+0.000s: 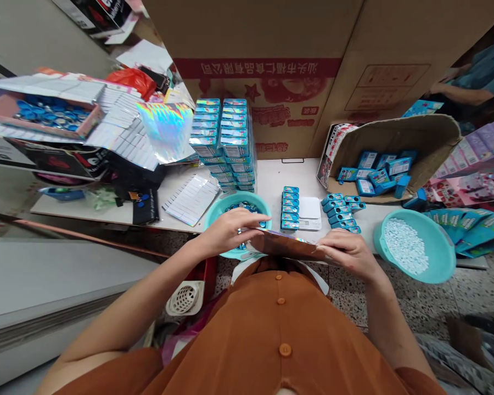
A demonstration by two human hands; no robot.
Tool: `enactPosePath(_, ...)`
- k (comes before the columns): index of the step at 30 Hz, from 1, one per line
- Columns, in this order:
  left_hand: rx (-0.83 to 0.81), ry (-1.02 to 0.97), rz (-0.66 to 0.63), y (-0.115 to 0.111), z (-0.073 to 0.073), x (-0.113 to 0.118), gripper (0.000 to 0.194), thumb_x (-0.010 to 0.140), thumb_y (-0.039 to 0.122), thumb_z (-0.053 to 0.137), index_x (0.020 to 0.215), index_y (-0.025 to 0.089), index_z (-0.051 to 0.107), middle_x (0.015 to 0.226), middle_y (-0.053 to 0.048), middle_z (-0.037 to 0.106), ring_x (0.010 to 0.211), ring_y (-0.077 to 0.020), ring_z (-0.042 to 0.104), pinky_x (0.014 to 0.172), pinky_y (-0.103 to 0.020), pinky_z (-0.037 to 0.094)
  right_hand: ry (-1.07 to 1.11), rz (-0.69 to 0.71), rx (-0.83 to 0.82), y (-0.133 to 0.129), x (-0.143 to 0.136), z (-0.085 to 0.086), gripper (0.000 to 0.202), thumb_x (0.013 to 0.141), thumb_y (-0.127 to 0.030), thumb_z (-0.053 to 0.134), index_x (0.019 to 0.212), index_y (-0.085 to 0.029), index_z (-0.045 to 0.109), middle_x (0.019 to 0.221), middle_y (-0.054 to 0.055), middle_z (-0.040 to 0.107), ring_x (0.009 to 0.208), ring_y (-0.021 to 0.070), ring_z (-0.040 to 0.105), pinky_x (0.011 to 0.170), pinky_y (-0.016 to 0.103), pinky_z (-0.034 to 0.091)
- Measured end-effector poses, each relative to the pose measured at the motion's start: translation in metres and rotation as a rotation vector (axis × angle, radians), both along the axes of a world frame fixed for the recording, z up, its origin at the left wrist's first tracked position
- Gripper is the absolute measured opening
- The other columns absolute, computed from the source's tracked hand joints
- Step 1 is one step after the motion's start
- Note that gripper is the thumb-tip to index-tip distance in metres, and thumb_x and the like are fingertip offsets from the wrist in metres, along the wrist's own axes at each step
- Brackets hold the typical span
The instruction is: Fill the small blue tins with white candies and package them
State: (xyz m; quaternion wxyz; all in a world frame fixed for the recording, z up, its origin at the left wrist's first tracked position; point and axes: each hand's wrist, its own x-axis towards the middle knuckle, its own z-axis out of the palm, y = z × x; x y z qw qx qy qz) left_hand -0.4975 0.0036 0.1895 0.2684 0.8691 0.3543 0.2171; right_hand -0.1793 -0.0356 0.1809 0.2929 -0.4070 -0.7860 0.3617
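Between my two hands stretches a thin shiny sheet (286,247), seen nearly edge-on at the table's front edge. My left hand (230,229) pinches its left end, over the turquoise basin (263,200) that holds small blue round pieces. The fingers of my right hand (348,251) are closed on the sheet's right end. Just beyond it stand a row of small blue boxes (290,207), a small white scale (310,211) and a loose group of blue boxes (341,213).
Stacked blue boxes (234,137) stand before a big carton (263,33). An open carton (434,131) holds loose blue boxes. A second basin (444,263) with white tablets sits at the right edge. Label sheets (192,198) lie left. Another person's arm (465,94) shows far right.
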Motion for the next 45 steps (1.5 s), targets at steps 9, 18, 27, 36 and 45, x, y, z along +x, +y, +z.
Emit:
enactPosePath(9,-0.178,-0.163,0.140,-0.005,0.000,0.000,0.020,0.083,0.030,0.060,0.097,0.016,0.065,0.089,-0.006,0.071,0.082,-0.0142,0.066,0.075,-0.025,0.051,0.026,-0.019,-0.051,0.008,0.002,0.006,0.020,0.086,-0.031,0.058,0.077,-0.020,0.071,0.072,0.004,0.069,0.067,0.0164,0.060,0.065,0.030,0.048)
enactPosePath(18,-0.392,-0.456,0.354,-0.007,-0.010,0.007,0.022,0.076,0.034,0.068,0.084,0.014,0.065,0.080,-0.006,0.070,0.072,-0.0133,0.066,0.067,-0.024,0.055,0.125,-0.016,-0.184,0.015,0.014,-0.004,0.025,0.085,-0.035,0.058,0.071,-0.019,0.071,0.066,0.005,0.066,0.064,0.0158,0.058,0.061,0.028,0.048)
enactPosePath(27,-0.372,-0.366,0.368,-0.012,-0.008,0.007,0.021,0.075,0.034,0.067,0.070,0.014,0.068,0.069,-0.005,0.070,0.065,-0.0130,0.063,0.063,-0.023,0.052,0.140,-0.023,-0.244,0.011,0.013,-0.009,0.024,0.085,-0.034,0.058,0.071,-0.018,0.070,0.068,0.005,0.067,0.066,0.0154,0.059,0.063,0.028,0.047)
enactPosePath(36,-0.536,-0.381,0.366,-0.042,-0.009,0.032,0.019,0.076,0.033,0.066,0.070,0.016,0.070,0.069,-0.004,0.070,0.064,-0.0140,0.063,0.063,-0.024,0.050,-0.224,-0.199,0.087,0.002,0.014,-0.020,0.019,0.080,-0.039,0.064,0.095,-0.027,0.070,0.095,0.003,0.070,0.091,0.0207,0.063,0.102,0.051,0.034)
enactPosePath(45,-0.953,-0.671,0.536,-0.047,-0.022,0.075,0.026,0.067,0.037,0.075,0.081,0.015,0.071,0.080,-0.004,0.072,0.073,-0.0144,0.065,0.073,-0.025,0.051,-0.059,-0.089,0.389,-0.004,-0.046,-0.010,0.035,0.082,-0.027,0.062,0.118,-0.027,0.059,0.109,0.007,0.065,0.103,0.0220,0.058,0.095,0.043,0.043)
